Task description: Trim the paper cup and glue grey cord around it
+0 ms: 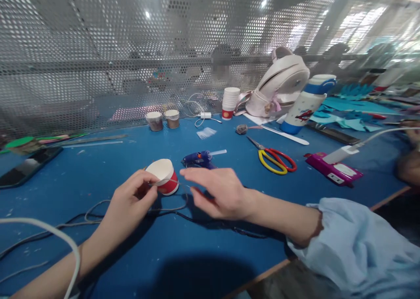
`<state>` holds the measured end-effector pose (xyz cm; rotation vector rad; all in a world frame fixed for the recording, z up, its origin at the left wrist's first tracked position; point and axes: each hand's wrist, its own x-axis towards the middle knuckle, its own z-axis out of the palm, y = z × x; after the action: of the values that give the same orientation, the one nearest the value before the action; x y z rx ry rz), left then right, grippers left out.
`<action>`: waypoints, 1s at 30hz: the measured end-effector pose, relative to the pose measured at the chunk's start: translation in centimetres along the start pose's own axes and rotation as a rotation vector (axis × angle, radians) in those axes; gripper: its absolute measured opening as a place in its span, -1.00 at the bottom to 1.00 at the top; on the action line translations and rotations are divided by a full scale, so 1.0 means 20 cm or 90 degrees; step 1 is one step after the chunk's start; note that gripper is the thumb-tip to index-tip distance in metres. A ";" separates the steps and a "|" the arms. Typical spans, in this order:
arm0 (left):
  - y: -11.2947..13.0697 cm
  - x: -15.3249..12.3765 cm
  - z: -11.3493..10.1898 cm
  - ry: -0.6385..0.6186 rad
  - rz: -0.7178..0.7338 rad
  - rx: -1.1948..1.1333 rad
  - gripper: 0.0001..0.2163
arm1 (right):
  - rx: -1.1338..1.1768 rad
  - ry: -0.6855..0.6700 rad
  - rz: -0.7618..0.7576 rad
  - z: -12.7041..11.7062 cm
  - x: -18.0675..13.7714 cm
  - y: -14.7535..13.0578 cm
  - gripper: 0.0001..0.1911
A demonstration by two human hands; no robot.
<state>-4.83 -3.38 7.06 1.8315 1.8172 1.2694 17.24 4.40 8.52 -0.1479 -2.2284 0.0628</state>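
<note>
A small red-and-white paper cup [168, 186] stands on the blue table. My left hand [136, 196] is at its left side, thumb and forefinger pinched on a thin grey cord [181, 208]. The cord crosses the front of the cup and loops down onto the table. My right hand [218, 191] hovers just right of the cup, thumb and fingers apart, with nothing visible between them. Behind it lies a blue glue gun [199, 158] with a clear glue stick in its back.
Scissors [274, 160], a purple power strip [334, 170] and a bottle [305, 106] are on the right. A cup stack [230, 102] and a backpack [278, 86] stand along the perforated screen. A phone [28, 167] lies left. A white cable [49, 231] crosses near my left forearm.
</note>
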 end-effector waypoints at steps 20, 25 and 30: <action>0.02 -0.02 0.00 -0.035 -0.063 -0.131 -0.85 | 0.255 -0.383 0.503 -0.14 0.00 0.35 -0.74; 0.03 -0.02 0.00 -0.038 -0.041 -0.115 -0.84 | 0.202 -0.335 0.551 -0.08 0.00 0.30 -0.77; 0.04 -0.01 0.00 -0.048 -0.026 -0.096 -0.81 | 0.143 -0.340 0.562 -0.04 -0.03 0.31 -0.75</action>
<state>-4.23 -3.72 7.59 1.7286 1.6648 1.2679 18.72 10.51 7.86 -1.0817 -2.4711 0.9135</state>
